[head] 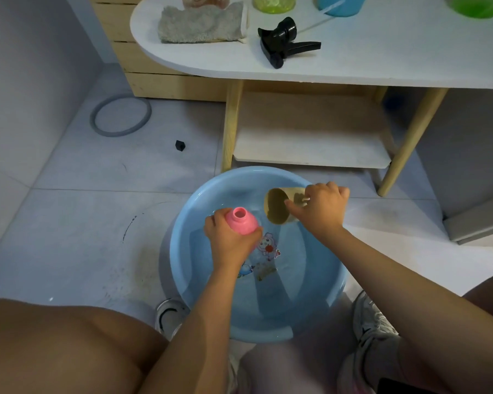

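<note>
Both hands are over the blue basin [268, 319] on the tiled floor, with shallow water inside and cartoon stickers [268, 247] showing on its bottom. The left hand [228, 243] has its fingers wrapped round the body of a pink bottle [241, 221]. The bottle is held upright above the left half of the basin, its neck uncapped and open to the camera. The right hand [322, 207] grips a tan cup [276, 206], fingers curled over its side. The cup is tipped well over so its mouth faces the bottle, just beside the neck without touching it, above the far side of the basin. Bare knees frame the bottom of the view, and a white shoe [373, 322] is planted right of the basin. Up top, a white table [382, 61] carries a black spray head [285, 42] lying on its side, a grey towel [199, 24] left of it, and green and blue containers along the far edge, cut off by the frame. On the floor to the left lie a grey ring [120, 115] and a small black piece [180, 145], well apart from the basin.
</note>
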### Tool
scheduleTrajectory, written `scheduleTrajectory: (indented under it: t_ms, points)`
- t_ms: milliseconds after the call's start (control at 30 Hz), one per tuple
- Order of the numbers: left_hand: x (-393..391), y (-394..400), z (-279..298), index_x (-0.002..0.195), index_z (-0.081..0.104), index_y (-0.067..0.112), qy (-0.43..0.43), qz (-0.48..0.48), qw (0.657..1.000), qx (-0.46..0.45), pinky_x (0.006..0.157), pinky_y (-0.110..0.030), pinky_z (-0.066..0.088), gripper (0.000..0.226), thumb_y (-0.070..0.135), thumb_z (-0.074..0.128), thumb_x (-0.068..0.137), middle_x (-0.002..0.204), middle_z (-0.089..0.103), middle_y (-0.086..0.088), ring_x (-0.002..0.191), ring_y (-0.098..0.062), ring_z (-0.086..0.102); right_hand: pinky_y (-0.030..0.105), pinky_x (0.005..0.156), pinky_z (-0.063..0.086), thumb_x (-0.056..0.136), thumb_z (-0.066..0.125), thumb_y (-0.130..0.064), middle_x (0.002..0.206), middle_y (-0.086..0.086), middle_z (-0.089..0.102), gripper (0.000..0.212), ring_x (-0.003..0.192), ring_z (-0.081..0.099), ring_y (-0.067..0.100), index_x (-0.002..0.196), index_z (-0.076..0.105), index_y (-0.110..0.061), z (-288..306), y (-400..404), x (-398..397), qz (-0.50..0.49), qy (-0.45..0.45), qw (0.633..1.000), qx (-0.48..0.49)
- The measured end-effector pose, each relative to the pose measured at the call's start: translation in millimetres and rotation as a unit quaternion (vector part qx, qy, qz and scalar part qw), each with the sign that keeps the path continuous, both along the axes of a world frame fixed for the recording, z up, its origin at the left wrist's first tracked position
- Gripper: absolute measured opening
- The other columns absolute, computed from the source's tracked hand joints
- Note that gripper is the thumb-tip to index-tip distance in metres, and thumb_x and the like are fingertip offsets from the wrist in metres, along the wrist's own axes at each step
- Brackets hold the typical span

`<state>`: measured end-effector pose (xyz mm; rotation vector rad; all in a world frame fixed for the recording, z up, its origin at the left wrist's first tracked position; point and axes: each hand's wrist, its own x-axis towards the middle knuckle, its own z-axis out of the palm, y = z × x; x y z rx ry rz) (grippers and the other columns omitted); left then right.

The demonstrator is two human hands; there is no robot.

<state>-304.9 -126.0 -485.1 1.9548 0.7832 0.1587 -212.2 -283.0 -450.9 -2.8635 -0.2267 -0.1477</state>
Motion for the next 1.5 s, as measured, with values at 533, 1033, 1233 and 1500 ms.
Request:
scheduleTrajectory:
  t_ms: [533,1033,1233,1500]
  points:
    - [-12.0,20.7,-3.5,0.104,0.048,0.029,0.010,0.012,0.999,-0.028,0.078,-0.023,0.040,0.059,0.021,0.086,0.060,0.108,0.055,0.005,0.092,-0.012,0.052,0.034,0.088,0.017,0.094,0.039,-0.049,0.096,0.001,0.065,0.044,0.101,0.049,0.023,0.096,0.068,-0.016,-71.7,6.5,-37.8,0.257,0.095,0.906,-0.322]
    - [-15.2,19.9,-4.5,0.097,0.051,0.030,-0.010,0.019,1.000,-0.009,0.074,-0.027,0.046,0.052,0.023,0.084,0.058,0.097,0.060,0.006,0.087,-0.014,0.059,0.030,0.059,0.034,0.073,0.072,-0.047,0.057,0.003,0.048,0.051,0.057,0.044,0.019,0.050,0.036,-0.018,-41.0,-22.1,-9.3,-0.115,0.305,0.916,0.235]
    - [-13.5,11.8,-4.6,0.096,0.051,0.024,0.002,-0.011,1.000,0.009,0.073,-0.029,0.046,0.049,0.024,0.083,0.058,0.096,0.060,0.004,0.086,-0.017,0.059,0.028,0.052,0.029,0.074,0.075,-0.037,0.053,0.000,0.046,0.048,0.055,0.039,0.015,0.050,0.038,-0.018,-5.8,-22.5,-0.8,-0.108,0.255,0.895,0.349]
    - [-7.7,0.1,0.5,0.105,0.054,0.019,0.001,-0.056,0.998,0.030,0.076,-0.028,0.044,0.054,0.024,0.083,0.060,0.100,0.058,0.003,0.094,-0.020,0.057,0.033,0.072,0.027,0.074,0.074,-0.042,0.047,-0.004,0.033,0.056,0.057,0.036,0.020,0.049,0.030,-0.018,41.0,-3.8,-2.7,-0.019,0.095,0.968,0.233]
